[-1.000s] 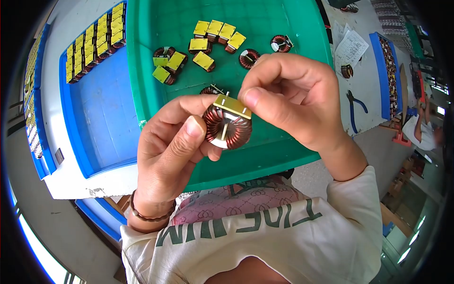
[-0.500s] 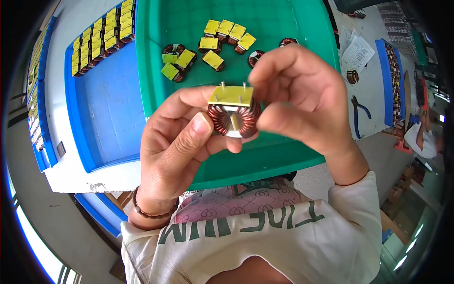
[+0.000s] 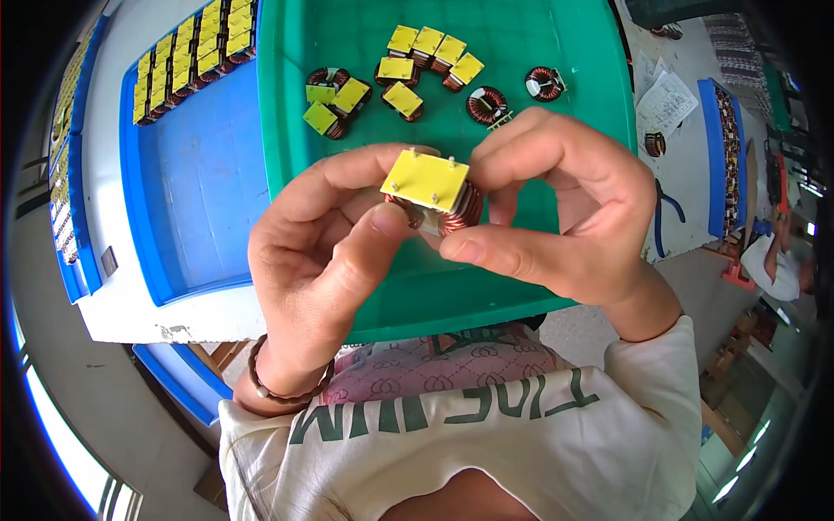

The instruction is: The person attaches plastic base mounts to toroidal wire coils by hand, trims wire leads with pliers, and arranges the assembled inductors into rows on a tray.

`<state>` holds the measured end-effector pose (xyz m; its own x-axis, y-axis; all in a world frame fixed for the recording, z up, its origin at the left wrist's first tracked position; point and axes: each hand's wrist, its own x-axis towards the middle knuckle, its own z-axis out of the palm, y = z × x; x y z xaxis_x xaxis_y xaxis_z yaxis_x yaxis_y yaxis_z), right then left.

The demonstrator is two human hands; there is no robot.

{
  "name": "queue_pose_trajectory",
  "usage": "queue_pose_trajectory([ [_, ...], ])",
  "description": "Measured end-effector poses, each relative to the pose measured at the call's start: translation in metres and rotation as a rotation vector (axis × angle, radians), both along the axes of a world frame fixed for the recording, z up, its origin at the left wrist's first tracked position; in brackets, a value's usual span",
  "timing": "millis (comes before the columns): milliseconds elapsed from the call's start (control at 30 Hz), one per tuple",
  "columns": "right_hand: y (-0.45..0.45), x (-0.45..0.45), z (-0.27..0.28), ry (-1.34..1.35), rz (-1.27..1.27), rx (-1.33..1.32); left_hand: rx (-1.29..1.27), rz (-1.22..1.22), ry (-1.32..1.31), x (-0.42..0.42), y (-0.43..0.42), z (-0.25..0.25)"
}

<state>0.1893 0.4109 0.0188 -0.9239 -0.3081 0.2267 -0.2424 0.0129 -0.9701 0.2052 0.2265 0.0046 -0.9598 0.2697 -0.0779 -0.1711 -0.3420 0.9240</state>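
A toroidal choke coil (image 3: pixel 426 181) with copper windings and a yellow base plate is held up over the green tray (image 3: pixel 469 304). Its yellow face is tilted up, with metal pins sticking out near the corners. My left hand (image 3: pixel 317 247) pinches the coil from the left, thumb in front. From the right, my right hand (image 3: pixel 591 204) grips it between thumb and index finger. Behind the hands, several similar coils (image 3: pixel 396 69) with yellow plates sit in the tray. Two coils (image 3: pixel 488 106) at the tray's right lie with their rings facing up.
On the left, a blue tray (image 3: pixel 204 200) holds rows of yellow-topped coils (image 3: pixel 195 48) at its far end. To the right are pliers (image 3: pixel 669 211), a paper sheet (image 3: pixel 667 104), a loose coil (image 3: pixel 655 143) and a narrow blue tray (image 3: pixel 717 156). Another person (image 3: pixel 773 260) is at far right.
My right thumb and index finger have closed onto the coil's right side. The coil has tipped so its yellow plate faces me more and its ring shows less.
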Motion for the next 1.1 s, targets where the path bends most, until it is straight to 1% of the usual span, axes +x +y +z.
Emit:
queue_pose_trajectory([
  [300, -0.0020, 0.0021, -0.0017, 0.051, -0.002, 0.040, -0.048, 0.004, -0.035, 0.0003, 0.0006, 0.0033],
  [433, -0.0045, 0.0041, -0.0011, 0.068, -0.013, 0.040, -0.158, 0.021, 0.006, 0.0001, 0.0019, 0.0071],
  [633, -0.0053, 0.0054, -0.0002, 0.071, -0.008, 0.063, -0.131, -0.030, 0.013, -0.0018, -0.0030, 0.0025],
  [800, -0.0032, 0.0015, -0.0005, 0.131, 0.037, 0.086, -0.046, -0.020, -0.052, -0.0020, -0.0032, 0.0030],
  [933, -0.0059, -0.0014, -0.0027, 0.328, -0.083, 0.125, -0.090, 0.024, -0.041, -0.0022, -0.0042, 0.0016],
  [1100, -0.0059, -0.0010, -0.0050, 0.388, -0.102, 0.189, -0.186, 0.017, 0.025, -0.0015, -0.0052, 0.0045],
])
